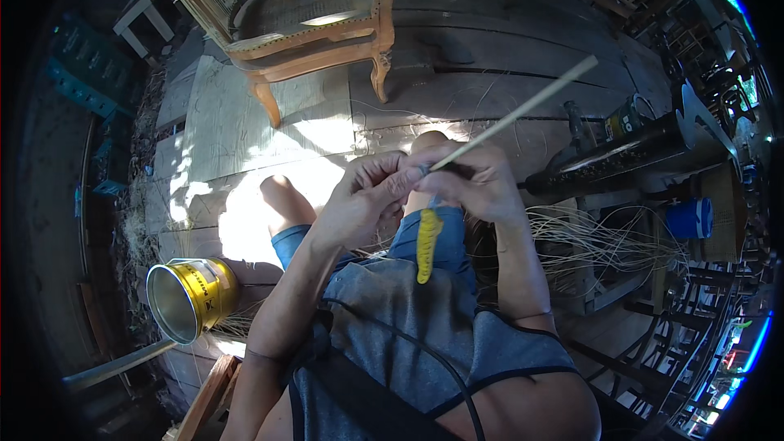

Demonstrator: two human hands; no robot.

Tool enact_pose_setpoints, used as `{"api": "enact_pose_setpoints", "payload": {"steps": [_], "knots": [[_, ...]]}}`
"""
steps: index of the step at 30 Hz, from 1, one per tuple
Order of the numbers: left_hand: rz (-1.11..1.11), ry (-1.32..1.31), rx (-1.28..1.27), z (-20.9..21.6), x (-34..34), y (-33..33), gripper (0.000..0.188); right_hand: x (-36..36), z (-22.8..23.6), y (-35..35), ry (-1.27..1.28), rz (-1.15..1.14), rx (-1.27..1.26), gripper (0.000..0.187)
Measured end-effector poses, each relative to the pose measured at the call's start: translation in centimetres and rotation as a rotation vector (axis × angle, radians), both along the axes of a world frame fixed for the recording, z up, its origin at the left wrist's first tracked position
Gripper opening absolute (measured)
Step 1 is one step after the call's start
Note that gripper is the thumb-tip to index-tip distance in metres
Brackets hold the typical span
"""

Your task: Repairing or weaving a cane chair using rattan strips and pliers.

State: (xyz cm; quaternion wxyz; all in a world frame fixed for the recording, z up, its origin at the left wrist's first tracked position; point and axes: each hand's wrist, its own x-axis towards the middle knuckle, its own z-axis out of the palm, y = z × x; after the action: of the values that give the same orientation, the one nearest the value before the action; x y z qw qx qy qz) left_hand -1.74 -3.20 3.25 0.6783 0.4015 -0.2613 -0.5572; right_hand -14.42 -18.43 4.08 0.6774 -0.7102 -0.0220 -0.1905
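My left hand and my right hand meet above my knees. Together they grip the near end of a long pale cane stick that points up and to the right. A yellow-handled tool hangs down below my hands over my blue shorts; which hand holds it I cannot tell. A small dark tip shows where the stick meets my fingers.
A wooden armchair with a bare seat frame stands ahead on the plank floor. A yellow tin can lies on its side at my left. Loose cane strands spread at my right, near a blue cup and dark tools.
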Motion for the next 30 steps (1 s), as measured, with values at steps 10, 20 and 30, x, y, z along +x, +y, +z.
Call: {"api": "enact_pose_setpoints", "payload": {"steps": [10, 20, 30], "knots": [[-0.027, 0.132, -0.004, 1.1, -0.5, 0.0, 0.017, -0.7, 0.6, 1.3, 0.181, -0.115, -0.156, 0.039], [-0.021, 0.175, -0.135, -0.9, -1.0, -0.1, 0.018, -0.2, 0.4, 1.2, -0.072, -0.091, -0.067, 0.031], [-0.032, 0.104, -0.08, -1.2, -0.5, 1.1, 0.019, -1.7, 1.0, -1.4, -0.061, -0.212, 0.061, 0.031]]}}
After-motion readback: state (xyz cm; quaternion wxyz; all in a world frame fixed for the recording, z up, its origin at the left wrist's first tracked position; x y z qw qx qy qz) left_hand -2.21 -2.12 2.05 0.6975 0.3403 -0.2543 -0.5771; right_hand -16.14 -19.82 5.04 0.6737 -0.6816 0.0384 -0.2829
